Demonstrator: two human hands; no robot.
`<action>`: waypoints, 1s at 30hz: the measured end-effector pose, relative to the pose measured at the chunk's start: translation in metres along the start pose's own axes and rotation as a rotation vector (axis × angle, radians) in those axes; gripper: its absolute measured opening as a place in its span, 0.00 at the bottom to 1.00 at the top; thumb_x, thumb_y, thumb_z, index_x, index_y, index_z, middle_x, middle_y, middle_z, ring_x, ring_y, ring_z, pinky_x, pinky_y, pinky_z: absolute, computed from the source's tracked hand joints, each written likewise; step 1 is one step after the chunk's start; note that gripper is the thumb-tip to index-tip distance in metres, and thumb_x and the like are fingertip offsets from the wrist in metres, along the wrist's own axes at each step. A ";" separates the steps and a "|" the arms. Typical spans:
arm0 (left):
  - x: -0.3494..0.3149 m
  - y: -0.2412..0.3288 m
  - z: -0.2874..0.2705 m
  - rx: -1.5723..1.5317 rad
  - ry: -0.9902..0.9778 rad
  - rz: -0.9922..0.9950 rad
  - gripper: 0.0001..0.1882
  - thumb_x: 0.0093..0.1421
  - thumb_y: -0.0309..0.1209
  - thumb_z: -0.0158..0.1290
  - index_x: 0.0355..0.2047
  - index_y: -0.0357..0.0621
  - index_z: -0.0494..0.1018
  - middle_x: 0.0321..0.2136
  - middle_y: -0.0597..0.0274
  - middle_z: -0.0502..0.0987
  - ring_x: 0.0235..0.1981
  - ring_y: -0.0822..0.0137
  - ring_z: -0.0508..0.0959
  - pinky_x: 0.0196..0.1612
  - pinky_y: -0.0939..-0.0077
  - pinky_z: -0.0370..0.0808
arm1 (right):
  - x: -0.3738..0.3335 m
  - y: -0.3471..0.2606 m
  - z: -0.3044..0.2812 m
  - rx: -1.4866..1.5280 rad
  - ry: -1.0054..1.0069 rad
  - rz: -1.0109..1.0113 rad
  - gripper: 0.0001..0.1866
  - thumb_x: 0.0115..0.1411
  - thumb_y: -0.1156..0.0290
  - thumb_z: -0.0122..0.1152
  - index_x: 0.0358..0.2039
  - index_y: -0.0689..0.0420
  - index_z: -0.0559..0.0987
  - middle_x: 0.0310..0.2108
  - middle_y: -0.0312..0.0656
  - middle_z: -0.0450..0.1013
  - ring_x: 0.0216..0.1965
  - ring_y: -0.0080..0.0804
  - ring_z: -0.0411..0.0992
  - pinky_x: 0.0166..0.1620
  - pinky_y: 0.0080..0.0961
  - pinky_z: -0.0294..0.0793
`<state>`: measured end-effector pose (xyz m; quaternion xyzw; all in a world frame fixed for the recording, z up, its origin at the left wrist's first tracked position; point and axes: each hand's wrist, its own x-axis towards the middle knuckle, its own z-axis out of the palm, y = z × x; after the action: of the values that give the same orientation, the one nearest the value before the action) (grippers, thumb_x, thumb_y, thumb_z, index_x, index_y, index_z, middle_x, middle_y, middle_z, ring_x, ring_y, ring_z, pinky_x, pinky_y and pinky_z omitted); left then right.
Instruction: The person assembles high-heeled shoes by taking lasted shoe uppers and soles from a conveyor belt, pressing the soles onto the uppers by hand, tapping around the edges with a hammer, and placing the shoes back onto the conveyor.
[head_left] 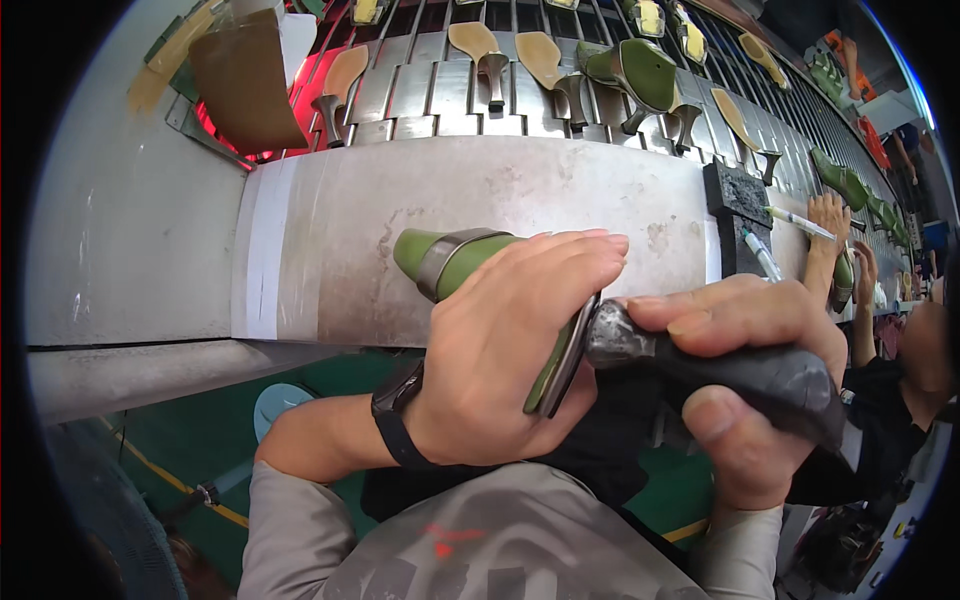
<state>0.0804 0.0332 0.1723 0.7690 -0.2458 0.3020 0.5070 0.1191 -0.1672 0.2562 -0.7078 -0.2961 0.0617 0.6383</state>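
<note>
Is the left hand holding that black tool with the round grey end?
No, the right hand grips the black tool, while the left hand holds the pointed, grey-strapped green shoe.

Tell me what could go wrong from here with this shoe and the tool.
The rounded metal end of the dark tool is right beside the left hand, so a slip could knock or pinch it. The right hand grips the tool close to that end, so it might bump the shoe. Only the left hand grips the green shoe, so a hard push could twist it loose.
</note>
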 end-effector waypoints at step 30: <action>-0.118 -0.077 0.008 0.855 0.067 0.028 0.33 0.70 0.55 0.52 0.64 0.44 0.63 0.61 0.46 0.74 0.62 0.46 0.75 0.69 0.31 0.58 | 0.031 0.089 0.024 0.082 -0.100 0.343 0.21 0.50 0.67 0.66 0.42 0.69 0.80 0.42 0.61 0.82 0.47 0.44 0.81 0.58 0.36 0.77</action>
<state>0.0531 0.0627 0.0370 0.8962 -0.0924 0.4085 0.1462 0.1639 -0.1321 0.1775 -0.7172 -0.1999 0.2167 0.6314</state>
